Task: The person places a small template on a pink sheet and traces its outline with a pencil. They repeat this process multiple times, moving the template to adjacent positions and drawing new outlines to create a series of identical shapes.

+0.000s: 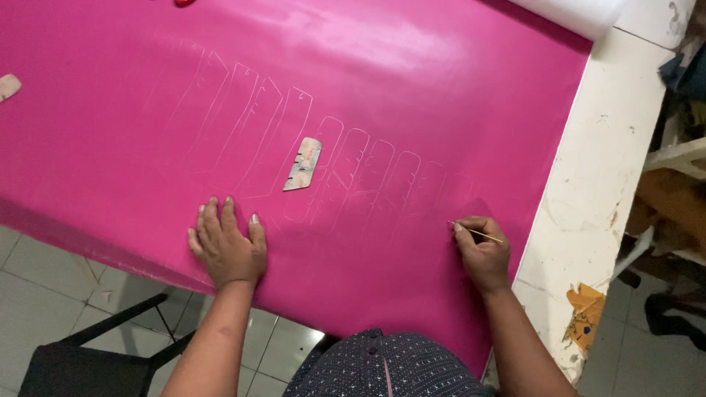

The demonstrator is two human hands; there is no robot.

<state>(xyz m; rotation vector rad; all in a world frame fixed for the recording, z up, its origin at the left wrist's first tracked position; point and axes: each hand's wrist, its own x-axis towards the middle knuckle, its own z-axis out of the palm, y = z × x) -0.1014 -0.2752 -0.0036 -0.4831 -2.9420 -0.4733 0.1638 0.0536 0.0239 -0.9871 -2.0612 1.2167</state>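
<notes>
Far left, 1 small tan piece [9,86] sits at the sheet's edge. 1 pink sheet [412,73] covers most of the table. Left hand [226,246] lies flat, fingers spread, palm down near the sheet's front edge, holding nothing. Approx. 10 traced outlines [353,176] run across the middle; 1 tan template [304,163] lies among them, apart from both hands. Right hand [482,254] is closed, pinching 1 thin marking stick [482,234], tip on the sheet near its right edge. Bare white table [596,184] strip to the right.
</notes>
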